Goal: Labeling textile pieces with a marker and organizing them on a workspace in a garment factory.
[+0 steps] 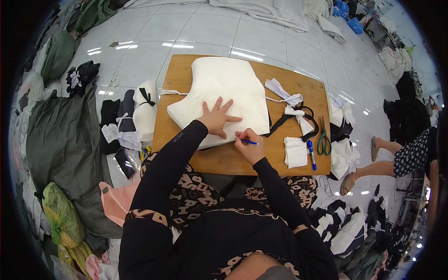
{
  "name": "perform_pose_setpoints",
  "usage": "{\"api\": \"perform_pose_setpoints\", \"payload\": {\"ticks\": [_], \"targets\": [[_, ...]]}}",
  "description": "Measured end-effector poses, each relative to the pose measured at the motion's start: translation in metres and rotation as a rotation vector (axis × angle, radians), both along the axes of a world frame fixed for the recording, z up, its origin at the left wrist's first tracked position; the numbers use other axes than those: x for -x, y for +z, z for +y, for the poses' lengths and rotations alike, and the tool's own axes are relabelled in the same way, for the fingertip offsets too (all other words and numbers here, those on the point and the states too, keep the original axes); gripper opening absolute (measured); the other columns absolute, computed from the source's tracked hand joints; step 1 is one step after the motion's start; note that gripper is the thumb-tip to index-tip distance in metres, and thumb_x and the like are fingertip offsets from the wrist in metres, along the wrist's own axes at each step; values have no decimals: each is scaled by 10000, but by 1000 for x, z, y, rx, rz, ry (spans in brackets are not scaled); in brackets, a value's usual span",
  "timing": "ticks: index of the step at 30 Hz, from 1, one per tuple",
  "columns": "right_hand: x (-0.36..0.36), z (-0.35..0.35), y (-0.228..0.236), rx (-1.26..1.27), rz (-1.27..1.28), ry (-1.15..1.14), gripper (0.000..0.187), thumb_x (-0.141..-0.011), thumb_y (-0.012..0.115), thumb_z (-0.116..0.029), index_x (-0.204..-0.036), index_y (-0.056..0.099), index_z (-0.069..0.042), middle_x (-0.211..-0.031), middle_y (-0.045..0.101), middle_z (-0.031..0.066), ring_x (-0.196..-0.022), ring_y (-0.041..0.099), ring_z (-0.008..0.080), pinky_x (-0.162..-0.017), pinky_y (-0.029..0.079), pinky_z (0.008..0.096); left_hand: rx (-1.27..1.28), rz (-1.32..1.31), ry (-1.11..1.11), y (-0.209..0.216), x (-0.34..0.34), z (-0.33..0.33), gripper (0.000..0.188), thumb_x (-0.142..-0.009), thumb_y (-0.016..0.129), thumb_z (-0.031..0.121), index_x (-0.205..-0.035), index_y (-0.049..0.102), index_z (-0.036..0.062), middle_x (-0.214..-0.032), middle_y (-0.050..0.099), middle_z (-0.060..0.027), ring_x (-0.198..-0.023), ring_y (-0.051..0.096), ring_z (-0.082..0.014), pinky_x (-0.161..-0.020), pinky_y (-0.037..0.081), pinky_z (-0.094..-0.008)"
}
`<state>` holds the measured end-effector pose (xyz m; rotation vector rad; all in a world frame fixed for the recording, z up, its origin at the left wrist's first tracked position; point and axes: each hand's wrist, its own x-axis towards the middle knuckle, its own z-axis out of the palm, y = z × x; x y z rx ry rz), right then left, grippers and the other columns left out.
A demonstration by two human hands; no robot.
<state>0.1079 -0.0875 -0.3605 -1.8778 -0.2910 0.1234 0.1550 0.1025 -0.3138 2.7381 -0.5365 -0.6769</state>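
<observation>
A thick stack of white cut fabric pieces with curved edges lies on the small wooden table. My left hand presses flat on its near part, fingers spread. At the stack's near edge, my right hand grips a blue pen, its tip end pointing left toward the fabric. A white tie strip sticks out from under the stack on the left. To the right lie white and black fabric strips, a small pile of white pieces, a blue marker and green-handled scissors.
Tied fabric bundles stand on the floor left of the table, near a dark phone-like object. More white and black bundles sit at its right. Dark green cloth covers the far left floor. Another person is at the right.
</observation>
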Motion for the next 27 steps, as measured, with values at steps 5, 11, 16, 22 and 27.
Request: {"api": "perform_pose_setpoints", "payload": {"ticks": [5, 11, 16, 22, 27], "targets": [[4, 5, 0, 16, -44, -50, 133, -736, 646, -8, -740, 513, 7, -831, 677, 146, -831, 665, 146, -709, 512, 263, -11, 3, 2, -2, 0, -1, 859, -572, 828, 309, -1327, 442, 446, -1552, 34, -88, -1410, -40, -387, -996, 48, -744], [3, 3, -3, 169, -101, -39, 138, -725, 649, -26, -749, 519, 13, -840, 680, 148, -780, 668, 152, -682, 510, 263, 16, -14, 4, -4, -2, -2, 864, -568, 833, 297, -1326, 444, 443, -1552, 37, -86, -1410, -39, -388, -997, 47, -744], [4, 7, 2, 102, -47, -75, 133, -710, 649, -22, -736, 522, 7, -837, 680, 152, -769, 672, 161, -673, 512, 266, 8, -10, 6, -3, -1, 0, 867, -567, 835, 301, -1327, 442, 442, -1551, 37, -89, -1411, -38, -386, -997, 47, -743], [5, 8, -3, 57, -52, -67, 131, -728, 647, -43, -737, 525, 3, -813, 674, 150, -768, 678, 173, -663, 511, 277, -13, 3, -1, -3, 3, 1, 880, -571, 836, 313, -1339, 426, 442, -1551, 28, -93, -1410, -39, -387, -997, 42, -743], [3, -23, 19, 159, -168, 14, 89, -767, 640, -53, -816, 581, -9, -787, 645, 137, -744, 659, 235, -662, 502, 304, 25, -36, -23, -11, -5, -3, 907, -552, 842, 334, -1344, 415, 446, -1552, 28, -95, -1410, -30, -392, -991, 51, -747]]}}
